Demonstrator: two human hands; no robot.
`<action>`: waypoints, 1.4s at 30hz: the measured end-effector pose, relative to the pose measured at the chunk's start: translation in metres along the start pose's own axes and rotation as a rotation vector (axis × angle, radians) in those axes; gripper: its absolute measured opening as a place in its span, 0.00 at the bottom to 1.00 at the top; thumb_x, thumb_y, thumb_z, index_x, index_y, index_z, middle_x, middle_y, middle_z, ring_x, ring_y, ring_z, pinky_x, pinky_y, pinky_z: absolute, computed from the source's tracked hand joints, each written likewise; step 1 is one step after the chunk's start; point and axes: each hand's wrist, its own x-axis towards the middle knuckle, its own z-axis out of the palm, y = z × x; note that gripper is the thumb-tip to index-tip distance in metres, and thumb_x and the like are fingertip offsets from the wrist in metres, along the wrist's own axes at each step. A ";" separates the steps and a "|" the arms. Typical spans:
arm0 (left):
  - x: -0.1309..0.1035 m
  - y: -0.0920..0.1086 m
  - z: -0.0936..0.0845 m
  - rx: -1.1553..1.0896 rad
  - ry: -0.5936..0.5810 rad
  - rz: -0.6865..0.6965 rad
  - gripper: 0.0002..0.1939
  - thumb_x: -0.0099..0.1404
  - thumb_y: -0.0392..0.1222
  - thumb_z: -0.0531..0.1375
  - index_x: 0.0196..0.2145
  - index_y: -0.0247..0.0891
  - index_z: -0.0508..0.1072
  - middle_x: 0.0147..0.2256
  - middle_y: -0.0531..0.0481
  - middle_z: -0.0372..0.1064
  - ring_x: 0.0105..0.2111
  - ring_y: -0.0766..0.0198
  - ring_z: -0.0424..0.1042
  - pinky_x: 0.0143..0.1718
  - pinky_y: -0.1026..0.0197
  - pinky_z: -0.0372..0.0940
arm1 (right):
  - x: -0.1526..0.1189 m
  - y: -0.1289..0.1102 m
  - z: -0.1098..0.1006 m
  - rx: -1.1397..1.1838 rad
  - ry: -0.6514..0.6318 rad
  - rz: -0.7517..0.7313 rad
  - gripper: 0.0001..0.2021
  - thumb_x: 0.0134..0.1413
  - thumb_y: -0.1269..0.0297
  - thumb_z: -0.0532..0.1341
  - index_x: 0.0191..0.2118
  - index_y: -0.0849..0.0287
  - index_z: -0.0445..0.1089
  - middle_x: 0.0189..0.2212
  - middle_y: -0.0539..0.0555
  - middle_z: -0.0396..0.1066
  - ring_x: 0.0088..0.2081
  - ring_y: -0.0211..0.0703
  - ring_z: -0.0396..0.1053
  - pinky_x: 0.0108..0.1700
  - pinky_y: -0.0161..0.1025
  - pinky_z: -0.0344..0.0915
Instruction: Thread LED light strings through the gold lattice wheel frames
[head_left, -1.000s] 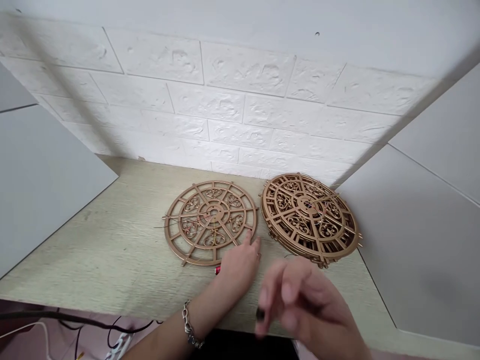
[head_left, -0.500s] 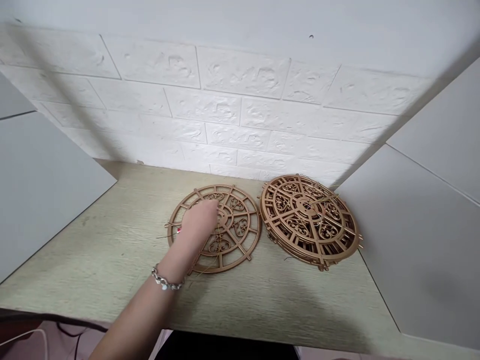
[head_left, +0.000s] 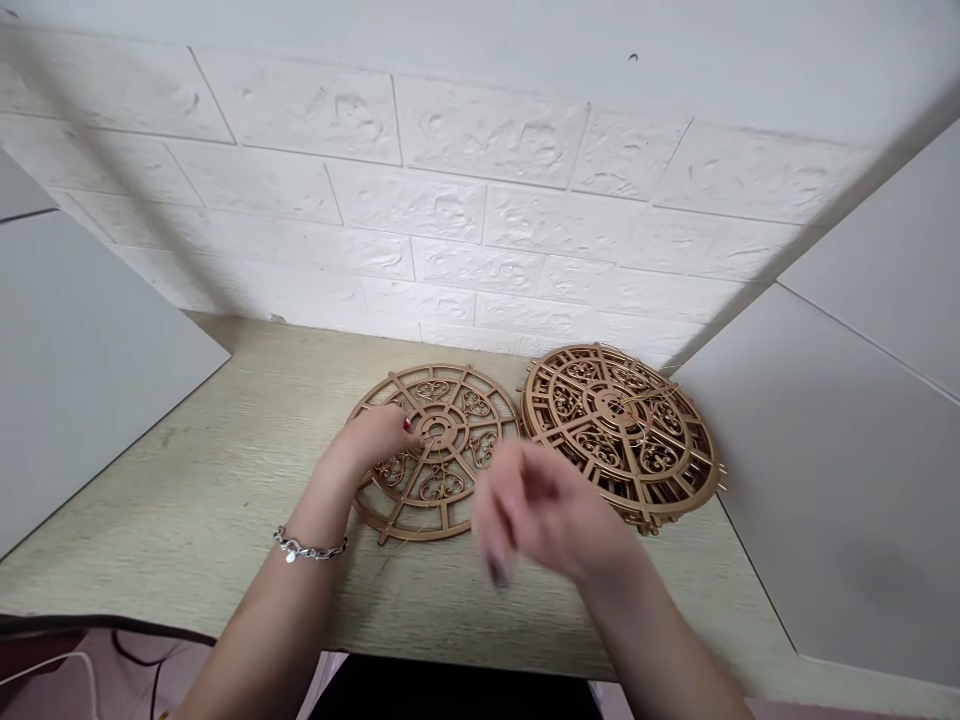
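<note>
A round gold-brown openwork disc (head_left: pixel 433 530), with spokes and scroll ornaments, lies flat on the table. My left hand (head_left: pixel 373 440), a chain bracelet on its wrist, reaches over the disc's left part. Its fingers are bent together beside the central ring; what they grip there is hidden. A small red spot shows at the fingertips. A thin gold wire (head_left: pixel 442 470) runs from the ring towards the near rim. My right hand (head_left: pixel 536 510) is in the air over the disc's right near edge, its fingers curled and blurred by motion.
A stack of similar discs (head_left: pixel 622 430) stands to the right, touching or nearly touching the single disc, with loose gold wires on top. The pale wooden table (head_left: pixel 225 480) meets a white brick-patterned wall (head_left: pixel 450 210). Grey panels (head_left: pixel 862 480) stand at both sides. A dark cable (head_left: pixel 105 632) runs at lower left.
My right hand has come into view from the lower right. My left hand has moved slightly left and down from over the centre, uncovering the disc's central ring.
</note>
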 end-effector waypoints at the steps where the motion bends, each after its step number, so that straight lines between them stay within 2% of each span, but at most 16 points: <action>1: 0.000 0.001 0.000 -0.009 -0.028 0.007 0.14 0.49 0.50 0.58 0.17 0.38 0.67 0.20 0.49 0.67 0.25 0.60 0.67 0.24 0.62 0.55 | 0.018 0.008 0.008 0.237 -0.031 0.145 0.13 0.52 0.49 0.54 0.30 0.54 0.63 0.24 0.49 0.66 0.24 0.36 0.65 0.23 0.36 0.65; 3: -0.002 0.004 0.001 -0.042 -0.084 0.022 0.14 0.49 0.49 0.58 0.15 0.38 0.65 0.17 0.51 0.63 0.23 0.62 0.65 0.23 0.63 0.54 | 0.045 0.025 0.023 0.571 0.061 0.431 0.09 0.49 0.56 0.56 0.28 0.56 0.59 0.23 0.48 0.64 0.22 0.32 0.62 0.24 0.33 0.63; 6: -0.004 0.008 0.000 -0.152 -0.125 0.095 0.16 0.52 0.50 0.55 0.15 0.38 0.63 0.16 0.53 0.59 0.21 0.65 0.60 0.23 0.63 0.51 | 0.063 0.053 0.041 0.591 0.141 0.669 0.04 0.47 0.67 0.56 0.30 0.58 0.59 0.22 0.46 0.62 0.19 0.29 0.56 0.20 0.29 0.56; 8: -0.007 0.010 -0.002 -0.270 -0.138 0.167 0.15 0.54 0.50 0.54 0.17 0.37 0.64 0.17 0.54 0.57 0.20 0.66 0.58 0.22 0.64 0.50 | 0.064 0.068 0.049 0.444 0.102 0.660 0.05 0.48 0.68 0.55 0.34 0.58 0.61 0.24 0.46 0.63 0.18 0.30 0.56 0.20 0.29 0.55; 10: -0.011 0.012 -0.005 -0.404 -0.151 0.229 0.15 0.54 0.50 0.54 0.19 0.37 0.65 0.17 0.55 0.55 0.19 0.68 0.55 0.21 0.64 0.49 | 0.063 0.078 0.055 0.263 0.076 0.583 0.09 0.49 0.67 0.55 0.39 0.57 0.62 0.26 0.48 0.64 0.19 0.31 0.57 0.20 0.30 0.54; 14: -0.019 0.016 -0.012 -0.620 -0.175 0.272 0.15 0.55 0.53 0.55 0.26 0.36 0.68 0.18 0.57 0.51 0.17 0.71 0.50 0.18 0.66 0.45 | 0.058 0.086 0.063 -0.055 0.098 0.428 0.13 0.52 0.66 0.53 0.44 0.57 0.65 0.27 0.50 0.67 0.22 0.36 0.61 0.22 0.33 0.55; 17: -0.024 0.019 -0.017 -0.747 -0.175 0.248 0.16 0.55 0.55 0.56 0.29 0.37 0.69 0.17 0.58 0.49 0.15 0.73 0.48 0.15 0.67 0.43 | 0.055 0.087 0.066 -0.180 0.114 0.364 0.13 0.55 0.66 0.51 0.44 0.57 0.67 0.21 0.49 0.66 0.20 0.37 0.59 0.23 0.33 0.53; 20: -0.028 0.021 -0.019 -0.836 -0.137 0.244 0.16 0.56 0.54 0.56 0.28 0.37 0.67 0.17 0.58 0.51 0.15 0.73 0.49 0.15 0.68 0.45 | 0.055 0.088 0.068 -0.217 0.095 0.329 0.15 0.55 0.66 0.52 0.46 0.56 0.68 0.23 0.49 0.68 0.21 0.37 0.60 0.24 0.34 0.54; 25: -0.035 0.022 -0.020 -0.752 -0.272 0.331 0.18 0.54 0.56 0.58 0.23 0.35 0.66 0.19 0.56 0.54 0.15 0.75 0.47 0.14 0.67 0.41 | 0.055 0.090 0.067 -0.176 0.031 0.253 0.10 0.55 0.66 0.53 0.33 0.56 0.73 0.29 0.52 0.72 0.32 0.43 0.67 0.34 0.37 0.60; 27: -0.035 0.021 -0.021 -0.751 -0.282 0.319 0.20 0.54 0.57 0.57 0.22 0.35 0.65 0.19 0.56 0.56 0.15 0.74 0.47 0.15 0.67 0.42 | 0.054 0.090 0.066 -0.147 0.037 0.251 0.10 0.55 0.65 0.53 0.32 0.57 0.72 0.30 0.52 0.72 0.33 0.43 0.67 0.35 0.37 0.60; 30: -0.027 0.016 -0.020 -0.706 -0.101 0.164 0.21 0.57 0.59 0.53 0.23 0.36 0.65 0.19 0.55 0.57 0.15 0.73 0.49 0.16 0.66 0.44 | 0.054 0.092 0.064 -0.087 0.076 0.274 0.11 0.56 0.63 0.52 0.34 0.59 0.71 0.31 0.53 0.71 0.34 0.42 0.66 0.36 0.38 0.60; 32: -0.019 0.010 -0.018 -0.535 0.079 0.018 0.21 0.57 0.58 0.52 0.21 0.37 0.64 0.18 0.53 0.58 0.17 0.70 0.54 0.18 0.65 0.47 | 0.053 0.094 0.064 -0.021 0.103 0.272 0.11 0.56 0.63 0.53 0.34 0.60 0.71 0.31 0.53 0.71 0.35 0.42 0.67 0.38 0.38 0.61; 34: -0.011 0.003 -0.015 -0.316 0.157 -0.086 0.21 0.56 0.57 0.53 0.17 0.38 0.62 0.17 0.51 0.58 0.20 0.66 0.59 0.20 0.64 0.50 | 0.053 0.096 0.064 0.048 0.138 0.261 0.11 0.55 0.63 0.53 0.35 0.60 0.72 0.33 0.54 0.71 0.36 0.42 0.67 0.39 0.38 0.62; 36: -0.007 -0.001 -0.013 -0.173 0.093 -0.130 0.22 0.53 0.59 0.54 0.15 0.38 0.61 0.17 0.49 0.60 0.22 0.62 0.62 0.22 0.62 0.53 | 0.052 0.096 0.065 0.109 0.167 0.265 0.12 0.54 0.62 0.54 0.36 0.60 0.73 0.35 0.54 0.70 0.35 0.40 0.67 0.37 0.37 0.63; 38: -0.007 -0.004 -0.011 -0.115 -0.034 -0.136 0.22 0.50 0.60 0.56 0.15 0.38 0.62 0.19 0.48 0.63 0.24 0.59 0.65 0.23 0.61 0.55 | 0.051 0.095 0.065 0.180 0.202 0.301 0.13 0.53 0.60 0.55 0.36 0.61 0.73 0.36 0.55 0.69 0.28 0.38 0.66 0.31 0.36 0.64; 42: -0.012 -0.004 -0.010 -0.154 -0.227 -0.052 0.16 0.48 0.54 0.59 0.17 0.38 0.69 0.23 0.48 0.68 0.27 0.59 0.67 0.27 0.61 0.57 | 0.050 0.088 0.064 0.385 0.393 0.397 0.16 0.52 0.54 0.54 0.38 0.60 0.72 0.32 0.53 0.70 0.20 0.33 0.61 0.23 0.35 0.62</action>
